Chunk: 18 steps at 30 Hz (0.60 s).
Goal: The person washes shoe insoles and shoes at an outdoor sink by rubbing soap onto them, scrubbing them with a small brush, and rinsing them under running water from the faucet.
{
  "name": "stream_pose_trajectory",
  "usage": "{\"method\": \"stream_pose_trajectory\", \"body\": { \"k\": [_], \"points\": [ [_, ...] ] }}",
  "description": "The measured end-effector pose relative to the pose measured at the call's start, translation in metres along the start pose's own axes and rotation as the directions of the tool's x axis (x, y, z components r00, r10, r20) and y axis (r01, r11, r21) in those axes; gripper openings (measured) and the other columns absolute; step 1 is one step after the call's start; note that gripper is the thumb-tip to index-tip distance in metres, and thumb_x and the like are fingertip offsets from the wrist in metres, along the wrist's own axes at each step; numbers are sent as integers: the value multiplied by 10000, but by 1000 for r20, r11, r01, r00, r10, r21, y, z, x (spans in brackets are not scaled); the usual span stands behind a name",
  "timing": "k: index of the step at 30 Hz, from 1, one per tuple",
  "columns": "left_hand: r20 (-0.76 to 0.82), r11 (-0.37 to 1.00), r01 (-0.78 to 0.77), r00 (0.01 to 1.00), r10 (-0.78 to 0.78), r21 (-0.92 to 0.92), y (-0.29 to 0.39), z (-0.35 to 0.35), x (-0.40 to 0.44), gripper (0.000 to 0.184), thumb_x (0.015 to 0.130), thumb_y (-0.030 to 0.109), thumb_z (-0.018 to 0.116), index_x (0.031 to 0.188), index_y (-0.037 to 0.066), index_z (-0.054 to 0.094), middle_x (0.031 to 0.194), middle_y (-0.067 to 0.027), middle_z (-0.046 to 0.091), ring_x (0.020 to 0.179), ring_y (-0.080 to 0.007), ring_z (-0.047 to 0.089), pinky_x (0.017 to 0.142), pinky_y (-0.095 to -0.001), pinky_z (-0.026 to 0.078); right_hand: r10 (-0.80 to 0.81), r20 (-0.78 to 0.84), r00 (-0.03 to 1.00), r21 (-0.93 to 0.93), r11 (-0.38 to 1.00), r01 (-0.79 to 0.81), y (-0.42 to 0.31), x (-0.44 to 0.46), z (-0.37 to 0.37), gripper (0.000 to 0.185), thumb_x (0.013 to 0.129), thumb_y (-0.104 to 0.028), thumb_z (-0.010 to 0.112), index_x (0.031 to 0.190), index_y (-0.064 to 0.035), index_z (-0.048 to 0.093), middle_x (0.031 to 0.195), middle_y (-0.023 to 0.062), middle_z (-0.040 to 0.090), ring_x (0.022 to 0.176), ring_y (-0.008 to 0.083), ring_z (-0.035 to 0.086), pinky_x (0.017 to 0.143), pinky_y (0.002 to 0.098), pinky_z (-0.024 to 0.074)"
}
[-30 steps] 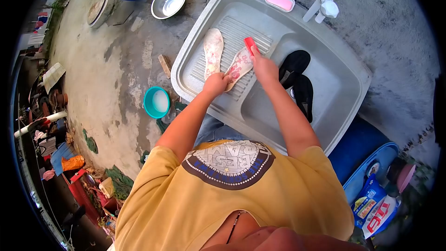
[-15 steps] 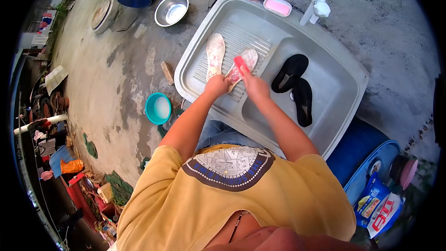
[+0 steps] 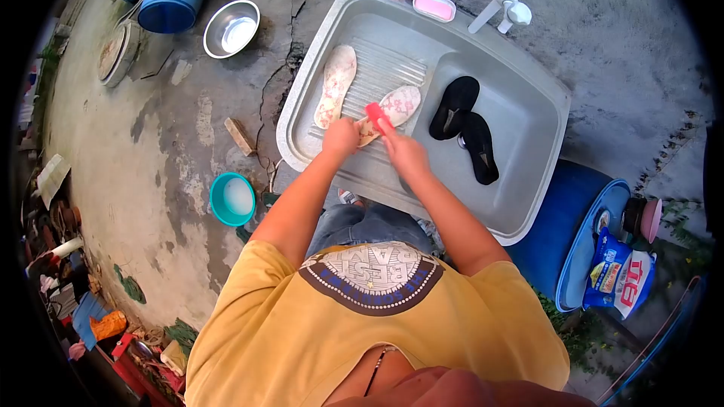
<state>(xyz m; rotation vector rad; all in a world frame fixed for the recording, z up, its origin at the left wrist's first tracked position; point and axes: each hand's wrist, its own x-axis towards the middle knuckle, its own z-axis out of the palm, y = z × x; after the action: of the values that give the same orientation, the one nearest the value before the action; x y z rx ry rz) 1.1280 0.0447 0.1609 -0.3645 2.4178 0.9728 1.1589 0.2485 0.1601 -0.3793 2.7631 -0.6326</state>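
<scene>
The right hand curls round a red brush on an insole the left hand pinches; rubbing looks unfinished. Untouched: another insole past the left hand, black shoes right of the right.

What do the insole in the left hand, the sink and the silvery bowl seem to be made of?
Insole: probably cloth; matte, pale, with a reddish pattern.
Sink: stone composite or molded plastic, I can't tell which; grey, smooth, low sheen.
Silvery bowl: likely polished stainless steel, from its bright, mirror-like highlights.
</scene>
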Motion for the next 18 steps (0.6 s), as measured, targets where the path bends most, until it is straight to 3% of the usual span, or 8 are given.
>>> {"method": "stream_pose_trajectory", "body": {
  "k": [3,6,8,10,13,14,18],
  "points": [
    [-108,996,-56,992,63,66,-9,16,2,404,1043,331,526,851,14,688,727,-179,711,628,-323,713,692,-467,563,227,-113,967,-95,967,-238,18,34,-30,506,1063,-375,493,1561,-374,402,859,201,728,803,425,716,703,547,549],
    [-161,995,-80,983,88,57,-21,27,9,402,1043,327,518,841,19,678,722,-191,704,643,-342,712,710,-483,560,290,-271,918,19,955,-296,26,51,-11,496,1061,-379,511,1550,-405,434,846,213,722,706,428,696,636,541,541],
    [-164,994,-98,981,104,43,-17,28,13,406,1045,330,513,841,20,678,711,-186,700,648,-343,712,713,-488,559,274,-158,949,7,961,-277,3,23,7,496,1053,-367,530,1542,-400,452,868,207,725,714,420,702,633,539,540],
    [-178,994,-99,978,106,47,-19,28,10,416,1048,336,506,842,20,682,693,-173,695,649,-340,712,714,-492,558,139,-131,982,33,990,-136,-15,-20,17,504,1042,-364,561,1536,-388,466,861,215,719,719,421,702,633,543,534],
    [-280,974,-175,937,210,145,-22,33,9,430,1057,345,497,832,22,670,647,-152,682,622,-330,705,701,-483,558,116,-134,984,-29,992,-121,0,-16,-4,515,1034,-352,581,1537,-374,470,856,226,716,725,424,701,639,548,531],
    [-246,982,-158,952,180,107,-20,32,9,432,1059,346,496,830,22,664,634,-146,677,608,-322,703,689,-477,558,214,-110,971,-97,970,-225,9,2,-20,504,1042,-359,565,1537,-365,470,837,236,711,727,435,697,642,549,531],
    [-175,993,-115,977,118,26,-26,31,7,431,1070,344,492,825,24,644,600,-133,664,549,-291,688,639,-453,554,329,-311,892,57,943,-328,37,43,-13,483,1058,-362,534,1537,-354,473,778,232,695,704,454,682,627,553,525]
  ]
}}
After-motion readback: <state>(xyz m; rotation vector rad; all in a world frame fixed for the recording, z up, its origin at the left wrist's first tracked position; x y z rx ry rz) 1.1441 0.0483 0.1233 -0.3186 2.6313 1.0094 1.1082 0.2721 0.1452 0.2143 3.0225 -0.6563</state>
